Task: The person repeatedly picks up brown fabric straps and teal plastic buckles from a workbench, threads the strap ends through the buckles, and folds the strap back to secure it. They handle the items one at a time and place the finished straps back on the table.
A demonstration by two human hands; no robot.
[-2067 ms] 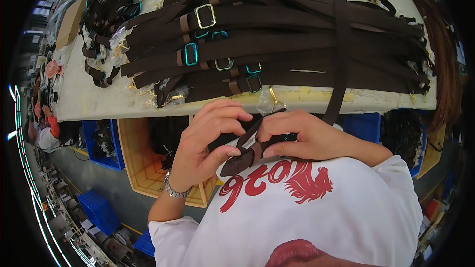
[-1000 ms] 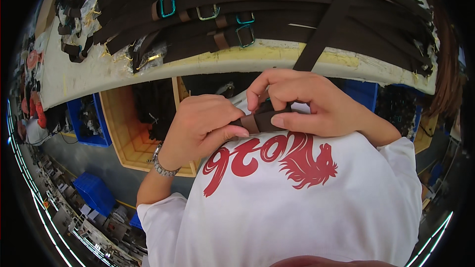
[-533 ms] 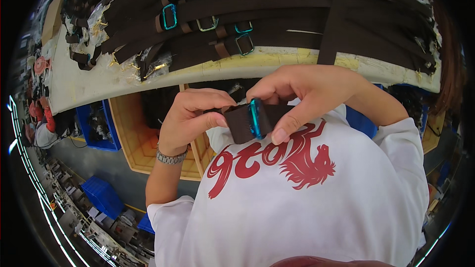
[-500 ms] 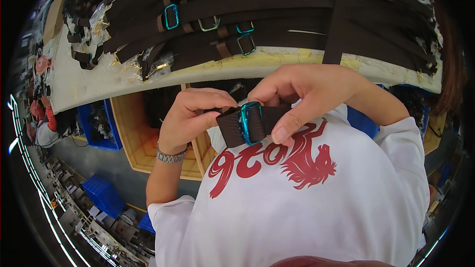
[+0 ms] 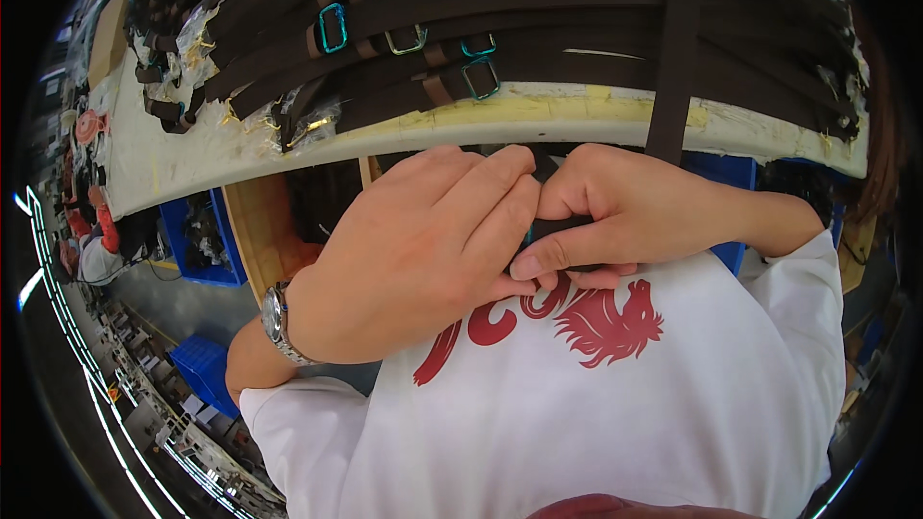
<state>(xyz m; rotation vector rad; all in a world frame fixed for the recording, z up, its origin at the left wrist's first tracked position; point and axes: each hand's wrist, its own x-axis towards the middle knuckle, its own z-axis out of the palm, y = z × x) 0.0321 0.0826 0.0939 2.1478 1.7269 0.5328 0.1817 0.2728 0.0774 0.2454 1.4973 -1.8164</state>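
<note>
Head view: a person in a white shirt with a red print works close to the chest, both hands joined in front of the workbench (image 5: 481, 120) edge.
Left hand: the left hand (image 5: 413, 259) is curled over, fingers bent toward the right, their tips meeting the other hand; a metal wristwatch (image 5: 277, 319) sits on the wrist. What lies under its palm is hidden, so its hold cannot be told.
Right hand: the right hand (image 5: 625, 211) is closed, thumb and fingers pinching the end of a dark brown strap (image 5: 673, 58).
Strap position: the pinched end sits between the two hands, just above the shirt print; only a short dark piece and a sliver of teal show there.
Strap axis: from the right hand the strap runs nearly straight up the picture, away from the body, over the bench edge and across the pile; its long axis is roughly at right angles to the other straps.
Bench top: a heap of dark brown straps (image 5: 577, 0) lies lengthwise along the bench, with rectangular buckles (image 5: 333, 27), some teal, some pale metal, toward the left.
Surface: pale, worn and yellow-stained, with frayed scraps at its left end.
Below the bench: a wooden bin (image 5: 260, 231) and blue plastic crates (image 5: 197, 240).
Room: a grey floor and more blue crates at lower left.
</note>
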